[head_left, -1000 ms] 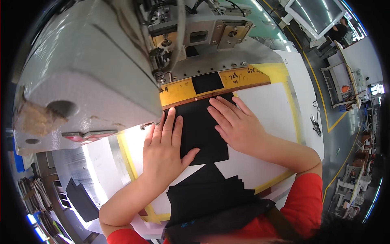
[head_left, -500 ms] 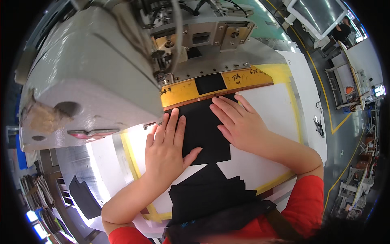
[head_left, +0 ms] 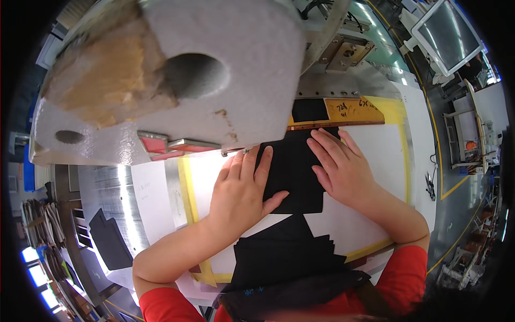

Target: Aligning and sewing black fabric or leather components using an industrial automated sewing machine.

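Nearest the body, a loose stack of black fabric pieces [head_left: 287, 257] fans out over the near edge of the white work surface [head_left: 375, 155], corners jutting at odd angles; a brush of a forearm could knock that pile askew or off the edge. Just beyond it, the left hand [head_left: 241, 188] lies flat, fingers spread and thumb out, pressing down on the left part of a black fabric panel [head_left: 292, 177]. It grips nothing, only pins. The right hand [head_left: 343, 169] does the same on the panel's right side, palm down, fingers extended toward the far edge. The panel sits between them, its far edge up against the yellow guide strip [head_left: 348, 110]. Uneven pressure from either palm could skew it against that strip or raise a wrinkle. Farther still, the bulky grey-white machine head [head_left: 177, 80] hangs over the left hand, fingertips right beside its underside. That, to my eye, is the real hazard: fingers creeping forward under the mechanism. A yellow tape border [head_left: 185, 182] frames the surface.
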Demonstrator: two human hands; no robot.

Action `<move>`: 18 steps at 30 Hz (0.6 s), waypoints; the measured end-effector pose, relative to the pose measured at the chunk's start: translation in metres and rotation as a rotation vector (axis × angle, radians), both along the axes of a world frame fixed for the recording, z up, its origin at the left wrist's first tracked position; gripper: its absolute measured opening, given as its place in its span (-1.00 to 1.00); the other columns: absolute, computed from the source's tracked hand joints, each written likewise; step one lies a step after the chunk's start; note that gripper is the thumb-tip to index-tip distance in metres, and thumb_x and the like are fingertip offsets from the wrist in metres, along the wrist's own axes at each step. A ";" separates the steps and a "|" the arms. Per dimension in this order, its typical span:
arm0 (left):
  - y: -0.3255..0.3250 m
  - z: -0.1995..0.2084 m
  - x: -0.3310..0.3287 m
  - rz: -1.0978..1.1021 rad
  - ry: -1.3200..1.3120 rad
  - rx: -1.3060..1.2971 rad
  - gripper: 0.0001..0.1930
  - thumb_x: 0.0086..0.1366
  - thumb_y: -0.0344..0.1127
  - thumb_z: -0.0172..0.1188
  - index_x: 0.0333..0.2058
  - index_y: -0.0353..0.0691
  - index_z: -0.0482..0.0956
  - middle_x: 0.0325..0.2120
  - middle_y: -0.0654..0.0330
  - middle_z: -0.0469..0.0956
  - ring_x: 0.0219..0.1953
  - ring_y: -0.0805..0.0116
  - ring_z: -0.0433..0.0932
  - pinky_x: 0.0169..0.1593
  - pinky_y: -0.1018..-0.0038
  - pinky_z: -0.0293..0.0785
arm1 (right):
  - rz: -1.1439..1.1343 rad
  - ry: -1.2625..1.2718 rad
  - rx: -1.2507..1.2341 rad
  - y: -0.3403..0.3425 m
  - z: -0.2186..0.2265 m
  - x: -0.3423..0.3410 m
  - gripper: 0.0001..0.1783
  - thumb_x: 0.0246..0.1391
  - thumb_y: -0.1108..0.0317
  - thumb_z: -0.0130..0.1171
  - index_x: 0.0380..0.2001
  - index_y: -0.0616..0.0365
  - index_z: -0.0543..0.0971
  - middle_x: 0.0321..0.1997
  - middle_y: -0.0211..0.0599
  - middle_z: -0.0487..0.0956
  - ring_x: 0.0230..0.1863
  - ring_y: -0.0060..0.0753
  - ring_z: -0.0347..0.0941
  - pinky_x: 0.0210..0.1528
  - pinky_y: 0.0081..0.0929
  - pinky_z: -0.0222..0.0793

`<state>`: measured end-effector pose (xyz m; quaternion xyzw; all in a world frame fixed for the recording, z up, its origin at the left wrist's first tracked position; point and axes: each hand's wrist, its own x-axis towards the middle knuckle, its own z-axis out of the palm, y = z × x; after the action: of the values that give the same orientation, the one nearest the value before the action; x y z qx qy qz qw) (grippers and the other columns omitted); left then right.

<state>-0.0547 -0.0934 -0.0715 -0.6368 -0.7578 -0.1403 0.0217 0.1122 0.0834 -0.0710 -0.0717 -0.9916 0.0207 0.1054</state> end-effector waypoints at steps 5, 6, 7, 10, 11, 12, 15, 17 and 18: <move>-0.001 0.003 -0.002 -0.007 0.046 0.027 -0.23 0.11 0.16 0.25 0.14 -0.33 0.40 0.07 -0.09 0.39 -0.02 0.01 0.48 0.05 0.25 0.42 | -0.022 0.000 0.019 0.000 0.003 -0.001 -0.43 0.03 0.30 0.21 0.14 0.19 0.41 0.25 -0.23 0.36 0.28 -0.24 0.30 0.38 -0.07 0.01; 0.001 0.003 -0.002 -0.008 0.042 0.029 -0.23 0.10 0.16 0.25 0.14 -0.32 0.40 0.07 -0.09 0.39 -0.02 0.01 0.48 0.04 0.26 0.42 | -0.010 0.006 0.007 0.002 0.003 0.000 -0.43 0.04 0.27 0.21 0.13 0.23 0.42 0.23 -0.20 0.38 0.26 -0.21 0.32 0.37 -0.06 0.02; 0.002 0.002 -0.002 -0.014 0.039 0.028 -0.23 0.10 0.16 0.25 0.14 -0.32 0.40 0.07 -0.09 0.39 -0.02 0.01 0.48 0.04 0.26 0.42 | 0.003 0.011 -0.005 0.003 0.002 0.000 -0.43 0.05 0.25 0.22 0.12 0.28 0.42 0.20 -0.16 0.39 0.23 -0.19 0.33 0.37 -0.05 0.03; 0.000 0.002 -0.001 0.008 -0.023 -0.004 -0.17 -0.01 0.10 0.36 0.17 -0.29 0.39 0.16 -0.10 0.31 0.10 -0.08 0.43 0.09 0.19 0.40 | 0.022 0.017 -0.029 0.004 0.003 0.001 -0.44 0.06 0.24 0.21 0.11 0.28 0.43 0.20 -0.15 0.39 0.23 -0.19 0.34 0.37 -0.08 0.02; -0.001 0.003 -0.001 0.010 -0.012 -0.002 -0.17 -0.02 0.09 0.37 0.17 -0.29 0.39 0.16 -0.09 0.32 0.09 -0.08 0.44 0.09 0.19 0.41 | 0.019 0.017 -0.029 0.004 0.003 0.000 -0.44 0.06 0.24 0.21 0.11 0.28 0.43 0.20 -0.15 0.39 0.23 -0.19 0.34 0.37 -0.08 0.02; -0.002 0.003 -0.002 0.011 -0.002 0.001 -0.17 -0.02 0.09 0.38 0.17 -0.29 0.39 0.15 -0.09 0.32 0.08 -0.08 0.44 0.08 0.19 0.41 | 0.024 0.017 -0.021 0.004 0.003 0.000 -0.45 0.07 0.23 0.21 0.10 0.28 0.44 0.20 -0.15 0.39 0.23 -0.19 0.34 0.38 -0.10 0.02; -0.002 0.003 -0.001 0.015 -0.007 -0.004 -0.17 -0.03 0.07 0.39 0.17 -0.29 0.39 0.15 -0.09 0.32 0.07 -0.08 0.44 0.08 0.20 0.41 | 0.022 0.017 -0.024 0.003 0.002 -0.001 -0.44 0.06 0.25 0.22 0.12 0.26 0.43 0.22 -0.18 0.38 0.23 -0.21 0.34 0.37 -0.11 0.04; -0.003 0.002 -0.002 0.014 -0.005 0.003 -0.17 -0.03 0.07 0.39 0.17 -0.29 0.39 0.15 -0.09 0.32 0.07 -0.08 0.44 0.08 0.20 0.41 | 0.014 0.016 -0.036 0.003 0.001 -0.001 -0.42 0.04 0.28 0.23 0.13 0.23 0.42 0.24 -0.22 0.37 0.24 -0.23 0.34 0.36 -0.11 0.06; -0.002 0.002 -0.002 0.016 -0.002 0.007 -0.17 -0.03 0.06 0.39 0.17 -0.29 0.39 0.15 -0.09 0.32 0.07 -0.08 0.44 0.07 0.20 0.41 | 0.015 0.014 -0.033 0.003 0.002 -0.001 -0.42 0.03 0.28 0.23 0.13 0.23 0.42 0.24 -0.21 0.37 0.24 -0.22 0.34 0.36 -0.11 0.06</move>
<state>-0.0570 -0.0959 -0.0699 -0.6304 -0.7625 -0.1435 0.0242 0.1109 0.0864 -0.0695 -0.0657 -0.9909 0.0384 0.1108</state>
